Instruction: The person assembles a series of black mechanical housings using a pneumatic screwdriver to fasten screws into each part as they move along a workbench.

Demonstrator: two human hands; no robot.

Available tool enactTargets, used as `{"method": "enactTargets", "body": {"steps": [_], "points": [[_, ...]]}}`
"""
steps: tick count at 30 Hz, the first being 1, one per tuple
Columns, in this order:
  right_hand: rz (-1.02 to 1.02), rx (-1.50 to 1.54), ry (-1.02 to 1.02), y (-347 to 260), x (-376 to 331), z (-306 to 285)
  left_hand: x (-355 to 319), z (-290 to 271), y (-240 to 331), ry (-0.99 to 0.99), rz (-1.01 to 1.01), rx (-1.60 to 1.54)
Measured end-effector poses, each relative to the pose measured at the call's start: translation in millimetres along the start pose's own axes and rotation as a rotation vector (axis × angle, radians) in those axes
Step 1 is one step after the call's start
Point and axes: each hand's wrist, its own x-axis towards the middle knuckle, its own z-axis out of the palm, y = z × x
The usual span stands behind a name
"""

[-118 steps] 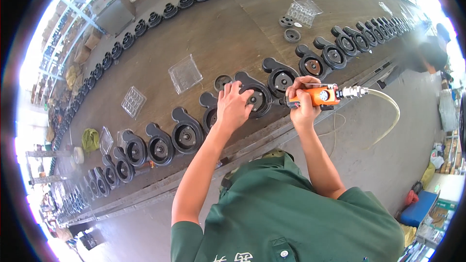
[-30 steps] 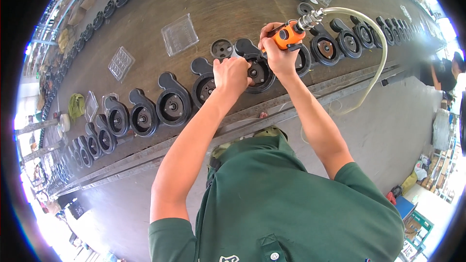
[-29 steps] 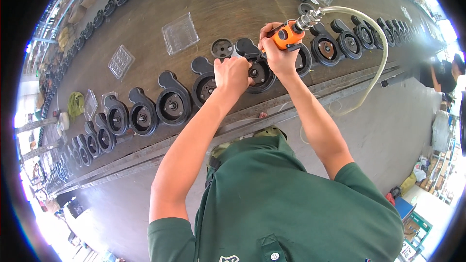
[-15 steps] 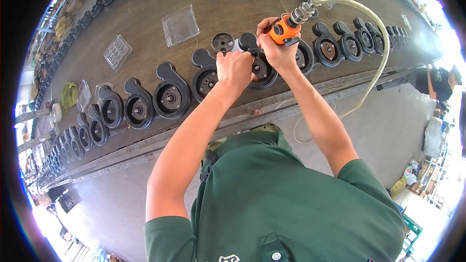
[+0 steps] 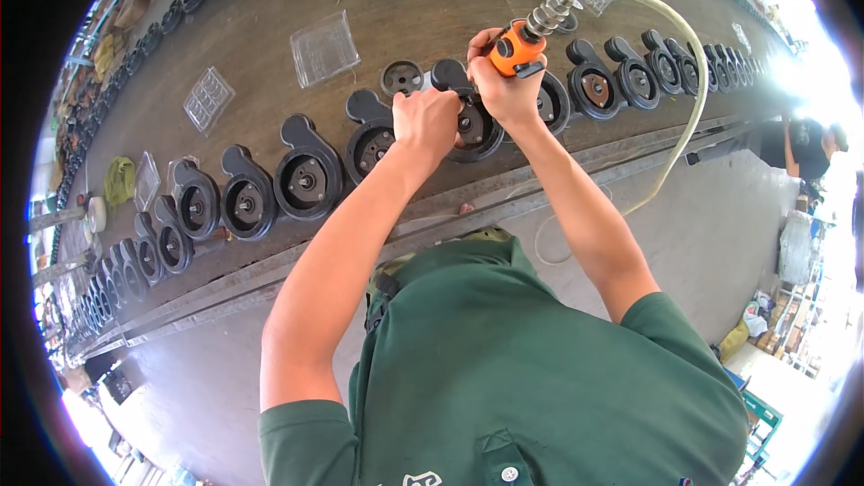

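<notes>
My right hand [image 5: 506,90] grips an orange air-powered driver [image 5: 517,48] held upright over a black pump housing [image 5: 472,130] on the long brown workbench [image 5: 396,0]. A pale hose [image 5: 684,99] curls from the tool's top down to the right. My left hand [image 5: 427,121] is closed on the left side of that same housing, fingers curled at its centre. A small black round part [image 5: 401,77] lies just behind the housing. What the fingers pinch is hidden.
A row of similar black housings [image 5: 306,182] runs along the bench's front edge on both sides. Clear plastic trays [image 5: 324,47] lie further back, one more [image 5: 209,97] to the left. Another person [image 5: 810,146] stands at far right. Grey floor lies below the bench.
My head has moved closer over the bench. The driver has tilted from lying sideways to upright over the housing, and both hands have come together on it.
</notes>
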Motion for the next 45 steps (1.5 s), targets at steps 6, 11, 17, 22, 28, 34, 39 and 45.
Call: {"method": "enactTargets", "body": {"steps": [6,11,17,22,28,34,39,45], "points": [[0.038,-0.048,-0.055,-5.5,-2.5,3.1,2.3,-3.6,1.9,-0.039,-0.014,0.016],[0.001,-0.060,-0.005,-18.3,-12.0,1.4,0.4,5.9,0.3,0.011,-0.017,0.007],[0.146,0.057,0.055,-45.0,-36.2,-12.6,-0.4,11.6,-1.0,0.051,-0.036,-0.024],[0.125,0.069,0.094,-39.3,-44.6,-19.7,-0.2,10.7,1.3,0.052,-0.050,-0.030],[0.124,0.048,0.073,-36.2,-45.0,-20.8,-0.4,8.8,0.7,0.037,-0.062,-0.026],[0.106,0.049,-0.012,-31.8,-50.5,-22.5,-0.5,9.0,0.3,0.059,-0.053,-0.034],[0.062,-0.077,-0.065,-21.0,-58.8,-19.6,-0.6,6.5,-1.3,0.058,-0.040,-0.041],[0.042,-0.092,-0.107,-18.1,-61.7,-22.3,0.4,13.4,-1.5,0.127,-0.069,-0.095]]}}
